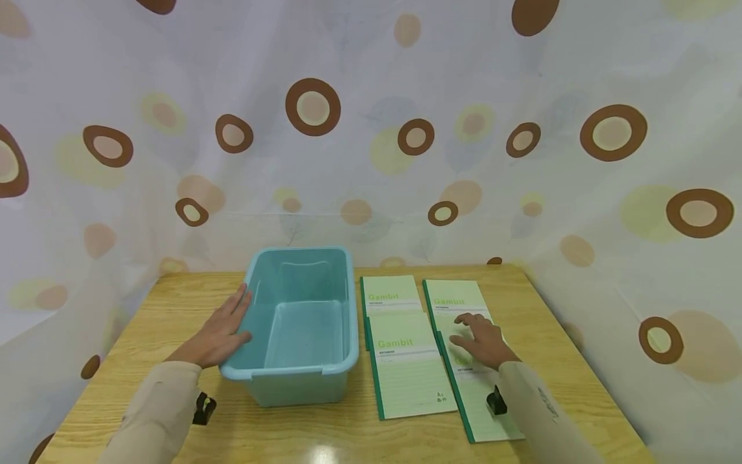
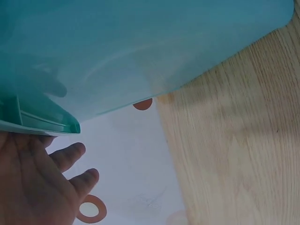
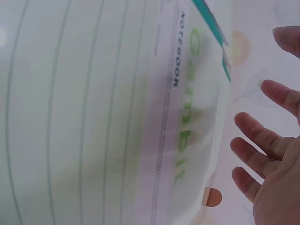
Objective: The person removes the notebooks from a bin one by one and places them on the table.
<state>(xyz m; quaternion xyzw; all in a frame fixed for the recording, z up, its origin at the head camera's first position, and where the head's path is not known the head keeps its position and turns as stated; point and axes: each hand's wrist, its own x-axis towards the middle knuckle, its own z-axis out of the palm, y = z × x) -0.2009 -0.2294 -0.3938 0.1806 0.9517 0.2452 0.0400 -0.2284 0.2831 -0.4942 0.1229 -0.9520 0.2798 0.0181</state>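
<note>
A light blue plastic bin (image 1: 313,335) stands on the table, with nothing inside it. My left hand (image 1: 217,332) rests on its left rim, fingers straight; in the left wrist view the palm (image 2: 33,183) is against the rim's underside edge. My right hand (image 1: 482,340) hovers over the right-hand notebooks, fingers spread and holding nothing. Beneath it lies a pale green Gambit notebook (image 1: 484,412) with a dark green spine, overlapping another notebook (image 1: 458,293) behind. In the right wrist view the notebook cover (image 3: 108,117) fills the left side, apart from the fingers (image 3: 262,133).
Between bin and right hand lie two more notebooks, the front one (image 1: 408,374) overlapping the back one (image 1: 391,290). All lie on a light wooden table (image 1: 278,432). A patterned curtain (image 1: 371,174) hangs behind and along both sides.
</note>
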